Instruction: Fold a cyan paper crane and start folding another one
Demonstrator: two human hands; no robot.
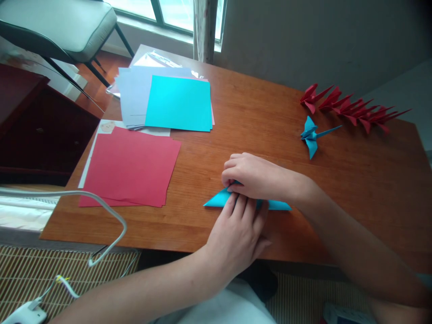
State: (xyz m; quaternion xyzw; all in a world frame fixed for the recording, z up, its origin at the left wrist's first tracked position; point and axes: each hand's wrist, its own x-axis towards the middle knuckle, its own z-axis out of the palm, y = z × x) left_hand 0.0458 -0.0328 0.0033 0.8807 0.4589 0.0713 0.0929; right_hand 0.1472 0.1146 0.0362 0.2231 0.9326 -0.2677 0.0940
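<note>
A folded blue paper [216, 199] lies flat on the wooden table [263, 117] near its front edge. My left hand [236, 234] presses its fingers down on the paper from the near side, fingers stretched flat. My right hand [256, 176] curls over the paper's upper edge and pinches a fold with its fingertips. Most of the paper is hidden under both hands; only its left tip and right tip [280, 205] show.
A finished blue paper crane [312, 135] and a row of several red cranes [351, 109] sit at the back right. Stacks of red sheets [130, 166], a blue sheet [178, 103] on lilac sheets lie at the left. A chair [57, 27] and a cable [101, 211] are beyond the table's left edge.
</note>
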